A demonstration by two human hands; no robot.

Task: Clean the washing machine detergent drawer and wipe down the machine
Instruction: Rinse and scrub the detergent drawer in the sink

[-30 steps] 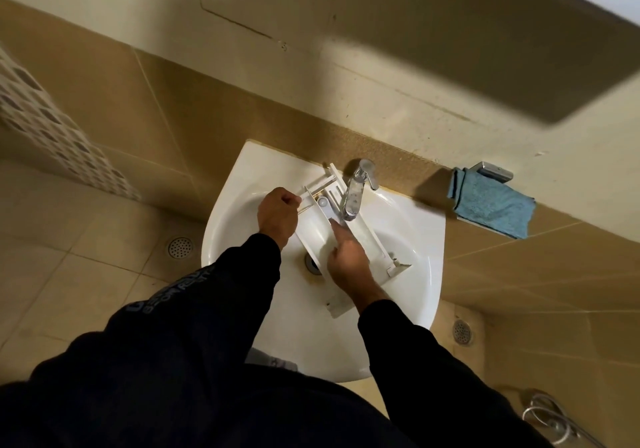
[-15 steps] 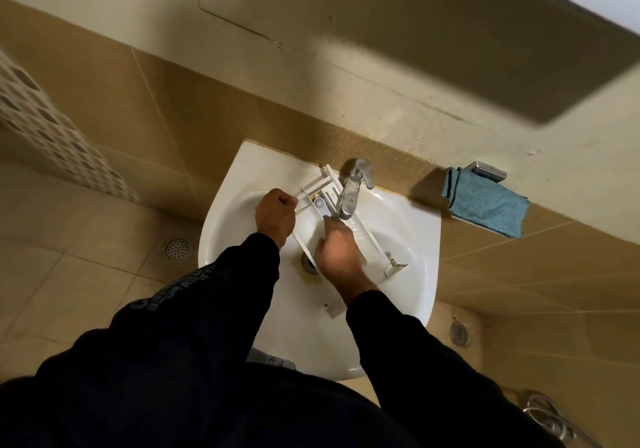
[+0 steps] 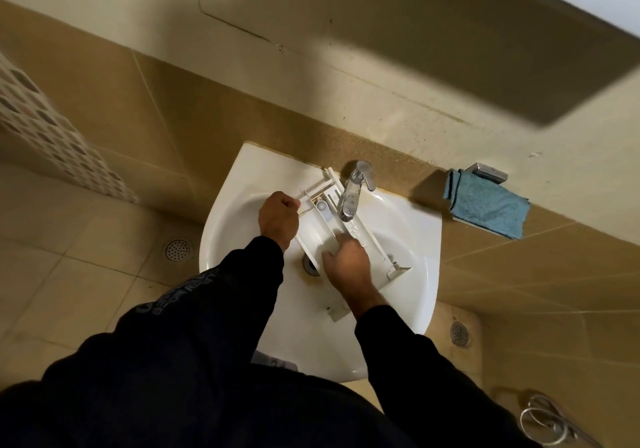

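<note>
Left hand (image 3: 278, 219) grips detergent drawer (image 3: 317, 229) rim; right hand (image 3: 348, 264) rubs inside it, fingers blurred, grip unclear. Tap (image 3: 353, 193) runs above hands, blue cloth (image 3: 486, 206) right. Sleeve print (image 3: 180, 291) unreadable.

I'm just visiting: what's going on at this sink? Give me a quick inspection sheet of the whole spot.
Surface: white sink, water running from the tap.
Job's things: white detergent drawer lying across the basin under the stream.
Clutter: blue cloth on the ledge to the right.
Hands: left hand grips the drawer's far end; right hand rubs inside it, blurred.
Cables: metal hose coiled on the floor, bottom right.
Surroundings: tiled walls, floor drains.
</note>
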